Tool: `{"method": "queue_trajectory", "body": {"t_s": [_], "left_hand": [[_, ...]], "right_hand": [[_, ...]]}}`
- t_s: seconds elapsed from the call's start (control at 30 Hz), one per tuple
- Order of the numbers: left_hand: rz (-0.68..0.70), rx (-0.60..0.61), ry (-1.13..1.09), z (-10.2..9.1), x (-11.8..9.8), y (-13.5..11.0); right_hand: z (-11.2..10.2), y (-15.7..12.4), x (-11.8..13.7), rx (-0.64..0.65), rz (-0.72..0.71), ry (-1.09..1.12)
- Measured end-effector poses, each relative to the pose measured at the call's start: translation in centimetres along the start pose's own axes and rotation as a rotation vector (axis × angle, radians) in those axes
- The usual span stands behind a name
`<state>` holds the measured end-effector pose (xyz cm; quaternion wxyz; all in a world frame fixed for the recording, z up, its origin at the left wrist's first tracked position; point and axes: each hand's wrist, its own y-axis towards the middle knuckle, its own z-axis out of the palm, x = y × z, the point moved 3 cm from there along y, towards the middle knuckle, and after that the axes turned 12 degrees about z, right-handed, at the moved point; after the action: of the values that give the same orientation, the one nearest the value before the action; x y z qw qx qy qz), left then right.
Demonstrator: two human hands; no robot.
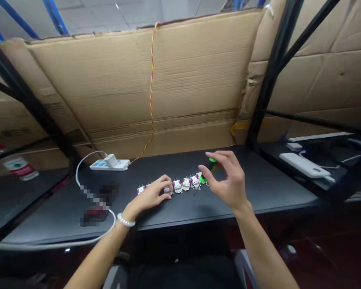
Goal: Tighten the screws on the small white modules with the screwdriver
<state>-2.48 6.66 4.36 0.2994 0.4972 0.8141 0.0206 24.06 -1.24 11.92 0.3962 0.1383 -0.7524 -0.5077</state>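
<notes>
Single head view — looking forward and down, desk [258,192] near

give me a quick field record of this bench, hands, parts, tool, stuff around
left hand: left hand rests palm down on the row of small white components, fingers on its left part
right hand: right hand raised above the black tabletop, fingertips on a green-handled screwdriver at the row's right end
wrist: pearl bracelet on the left wrist
power: white power strip with a white cable, back left
backdrop: cardboard sheet with a red-yellow twisted wire hanging down it
right shelf: white flat device
</notes>
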Motion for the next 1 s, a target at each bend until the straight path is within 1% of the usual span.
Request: {"method": "queue_trajectory", "body": {"t_s": [0.17,0.27,0.33,0.4,0.47,0.6,0.63,0.7,0.77,0.83,0.93,1.0], "left_hand": [[-0.014,-0.001,0.021,0.5,0.2,0.0],[-0.012,-0.009,0.028,0.3,0.0,0.1],[-0.012,-0.024,0.032,-0.3,-0.1,-0.2],[-0.03,-0.048,0.059,-1.3,0.0,-0.8],[-0.086,-0.072,0.138,-2.6,0.6,-2.0],[-0.248,0.021,0.324,-4.3,2.7,-4.9],[-0.275,0.063,0.341,-4.4,3.1,-5.5],[-0.281,0.108,0.352,-4.2,3.5,-6.3],[-0.245,0.104,0.355,-3.8,3.2,-6.6],[-0.208,0.079,0.365,-3.2,2.4,-6.8],[-0.17,0.064,0.372,-2.0,0.4,-7.2],[-0.143,0.037,0.361,-1.0,-1.3,-7.5]], "right_hand": [[0.0,0.0,0.1,-0.005,0.002,-0.005],[0.0,0.0,0.1,0.0,-0.003,0.008],[0.0,0.1,0.1,0.001,-0.007,0.013],[-0.1,0.1,0.1,-0.004,-0.005,0.011],[-0.2,0.1,0.1,-0.016,-0.007,0.005],[-0.3,0.1,0.1,-0.022,0.003,0.004],[-0.3,0.1,0.1,-0.021,0.006,0.006],[-0.2,0.1,0.1,-0.019,0.01,0.011],[-0.2,0.1,0.1,-0.014,0.005,0.01],[-0.2,0.0,0.0,-0.011,0.006,0.009],[-0.3,-0.1,0.0,-0.02,0.016,0.031],[-0.3,-0.3,-0.2,-0.022,0.052,0.083]]}}
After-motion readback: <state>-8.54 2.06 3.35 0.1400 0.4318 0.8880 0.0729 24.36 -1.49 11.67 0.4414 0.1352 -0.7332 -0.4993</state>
